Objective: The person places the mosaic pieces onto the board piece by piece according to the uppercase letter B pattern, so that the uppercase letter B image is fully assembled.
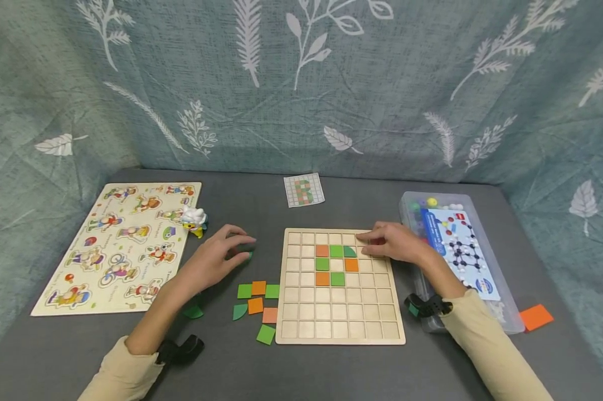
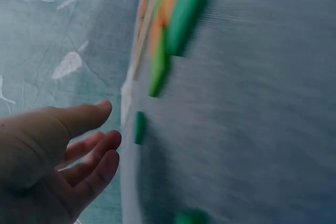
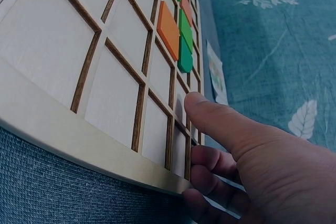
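The wooden grid board (image 1: 341,328) lies flat, with several green, orange and salmon tiles set in its upper middle cells. A dark green quarter-round tile (image 1: 349,252) ends the top row. At the board's upper right corner rests my right hand (image 1: 399,242), thumb over the cells and fingers at the edge in the right wrist view. My left hand (image 1: 216,253) hovers left of the board, fingers loosely bent and apart. Close by its fingertips is a small green piece (image 2: 139,128), mostly hidden in the head view. Another dark green piece (image 1: 193,312) lies below the left wrist.
Loose tiles (image 1: 255,306) lie along the board's left side. A printed pattern card (image 1: 304,190) lies behind the board. A picture puzzle board (image 1: 96,281) with a small figurine (image 1: 194,218) is at left. A plastic molecule-kit box (image 1: 462,250) and an orange piece (image 1: 536,317) are at right.
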Motion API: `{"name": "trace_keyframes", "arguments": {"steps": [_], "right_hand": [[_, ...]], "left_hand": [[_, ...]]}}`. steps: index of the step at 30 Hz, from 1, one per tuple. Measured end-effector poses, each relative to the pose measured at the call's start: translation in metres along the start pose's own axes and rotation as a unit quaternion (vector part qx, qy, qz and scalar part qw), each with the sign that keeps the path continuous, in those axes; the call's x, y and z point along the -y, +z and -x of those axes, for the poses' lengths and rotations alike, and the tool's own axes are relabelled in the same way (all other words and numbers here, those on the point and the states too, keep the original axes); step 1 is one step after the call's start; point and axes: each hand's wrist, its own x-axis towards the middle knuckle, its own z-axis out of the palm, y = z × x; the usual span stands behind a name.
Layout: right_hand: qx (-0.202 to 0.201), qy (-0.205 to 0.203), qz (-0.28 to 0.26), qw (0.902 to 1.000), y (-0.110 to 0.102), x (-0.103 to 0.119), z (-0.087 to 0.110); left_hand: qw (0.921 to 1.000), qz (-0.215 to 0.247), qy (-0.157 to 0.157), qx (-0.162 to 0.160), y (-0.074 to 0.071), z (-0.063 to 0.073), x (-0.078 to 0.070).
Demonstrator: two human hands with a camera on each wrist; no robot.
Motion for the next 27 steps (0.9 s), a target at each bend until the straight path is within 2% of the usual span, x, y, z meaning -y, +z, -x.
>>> {"name": "trace_keyframes", "arguments": {"steps": [4,8,27], "right_hand": [[-0.003,0.000,0.000,1.0000,0.001,-0.001,0.000],[-0.003,0.000,0.000,1.0000,0.002,-0.001,0.000],[-0.007,-0.004,0.000,1.0000,0.000,0.000,0.001]], "left_hand": [[0.9998,0.011,-0.017,-0.002,0.005,0.010,0.007],[0.9997,0.018,-0.018,-0.006,0.009,0.013,0.009],[0.9994,0.003,0.024,-0.024,0.014,0.013,0.013]]}}
